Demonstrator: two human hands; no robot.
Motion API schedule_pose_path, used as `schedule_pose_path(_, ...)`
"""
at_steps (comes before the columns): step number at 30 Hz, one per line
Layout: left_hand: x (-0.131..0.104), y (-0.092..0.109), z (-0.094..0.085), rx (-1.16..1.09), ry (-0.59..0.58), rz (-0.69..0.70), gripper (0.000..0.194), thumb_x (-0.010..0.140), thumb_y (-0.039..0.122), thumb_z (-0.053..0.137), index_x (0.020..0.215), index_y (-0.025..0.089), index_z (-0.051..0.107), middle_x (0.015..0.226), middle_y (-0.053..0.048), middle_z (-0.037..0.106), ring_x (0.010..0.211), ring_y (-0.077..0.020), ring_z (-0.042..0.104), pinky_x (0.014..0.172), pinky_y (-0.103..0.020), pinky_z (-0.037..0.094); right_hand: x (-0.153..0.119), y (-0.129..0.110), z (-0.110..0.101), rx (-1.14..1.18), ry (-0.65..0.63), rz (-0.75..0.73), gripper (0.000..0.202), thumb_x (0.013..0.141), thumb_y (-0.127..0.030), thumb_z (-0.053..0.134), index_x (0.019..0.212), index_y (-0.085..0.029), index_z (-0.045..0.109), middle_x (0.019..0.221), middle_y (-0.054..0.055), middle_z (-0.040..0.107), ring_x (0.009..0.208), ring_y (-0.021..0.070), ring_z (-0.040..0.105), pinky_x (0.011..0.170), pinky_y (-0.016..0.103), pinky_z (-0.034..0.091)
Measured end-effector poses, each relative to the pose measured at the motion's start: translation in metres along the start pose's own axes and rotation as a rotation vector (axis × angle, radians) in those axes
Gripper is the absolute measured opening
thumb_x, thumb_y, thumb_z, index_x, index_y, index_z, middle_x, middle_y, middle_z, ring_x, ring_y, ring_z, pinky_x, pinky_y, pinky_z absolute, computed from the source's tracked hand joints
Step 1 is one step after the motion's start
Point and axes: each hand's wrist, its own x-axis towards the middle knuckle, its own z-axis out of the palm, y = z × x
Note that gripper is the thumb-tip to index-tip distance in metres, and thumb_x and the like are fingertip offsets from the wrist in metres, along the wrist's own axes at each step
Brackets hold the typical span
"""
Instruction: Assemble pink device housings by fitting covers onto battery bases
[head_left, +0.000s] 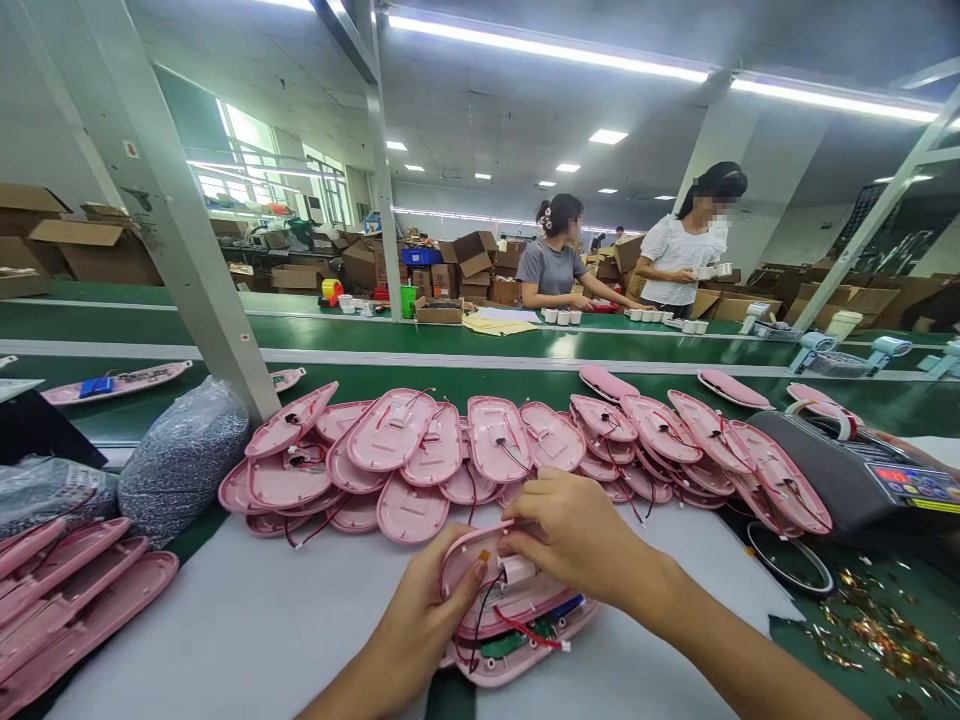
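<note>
A pink oval shell [525, 597] with black and red wires is between my hands at the lower middle. My left hand [431, 610] grips its left edge, the thumb beside a small amber tab [484, 556]. My right hand [566, 530] has its fingers bent over the shell's upper edge, near a white part [519, 570] inside; what its fingertips pinch, if anything, is hidden. Under this shell lies another pink shell [499, 672] holding a green board [504, 645], partly covered. A red cable with a white plug [565, 646] sticks out to the right.
Many pink shells [390, 430] are heaped behind my hands, others [82, 610] at left. Bags of dark grains [184, 465] stand near a metal post [180, 200]. A grey machine [817, 470] and amber scraps [877, 620] are at right. Two people [551, 270] work beyond the green bench.
</note>
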Motion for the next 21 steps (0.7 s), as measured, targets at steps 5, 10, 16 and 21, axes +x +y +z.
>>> schedule_pose_path(5, 0.002, -0.002, 0.002, 0.102, 0.067, 0.005, 0.027, 0.094, 0.044, 0.053, 0.087, 0.018, 0.054, 0.077, 0.003, 0.052, 0.069, -0.012, 0.044, 0.061, -0.019, 0.037, -0.003, -0.003, -0.002, 0.007, -0.003, -0.006, 0.007, 0.082, -0.027, 0.07, 0.084, -0.02, 0.07, 0.077, 0.001, 0.067, 0.078, 0.0164, 0.054, 0.067, 0.027, 0.033)
schedule_pose_path(10, -0.001, 0.002, 0.001, 0.124, 0.044, -0.01, 0.027, 0.095, 0.045, 0.049, 0.092, 0.019, 0.055, 0.079, 0.003, 0.052, 0.071, -0.0122, 0.045, 0.063, -0.019, 0.038, -0.004, -0.003, -0.001, 0.008, 0.031, -0.02, 0.008, 0.083, -0.028, 0.07, 0.085, -0.02, 0.07, 0.078, 0.0, 0.067, 0.078, 0.016, 0.053, 0.068, 0.027, 0.034)
schedule_pose_path(16, -0.003, 0.008, 0.001, 0.071, 0.03, -0.001, 0.024, 0.095, 0.042, 0.049, 0.101, 0.02, 0.055, 0.088, 0.0, 0.056, 0.08, -0.0151, 0.049, 0.072, -0.021, 0.041, -0.003, -0.004, -0.001, 0.0, 0.023, 0.019, 0.01, 0.081, -0.029, 0.072, 0.085, -0.02, 0.071, 0.078, -0.001, 0.067, 0.078, 0.0158, 0.053, 0.068, 0.027, 0.035)
schedule_pose_path(21, 0.001, 0.004, 0.003, 0.091, 0.09, -0.003, 0.024, 0.092, 0.041, 0.053, 0.087, 0.017, 0.054, 0.076, 0.002, 0.048, 0.069, -0.0133, 0.04, 0.062, -0.02, 0.036, -0.004, -0.006, -0.001, -0.012, 0.011, 0.024, 0.013, 0.083, -0.033, 0.07, 0.086, -0.02, 0.071, 0.079, 0.0, 0.067, 0.079, 0.0161, 0.054, 0.069, 0.028, 0.036)
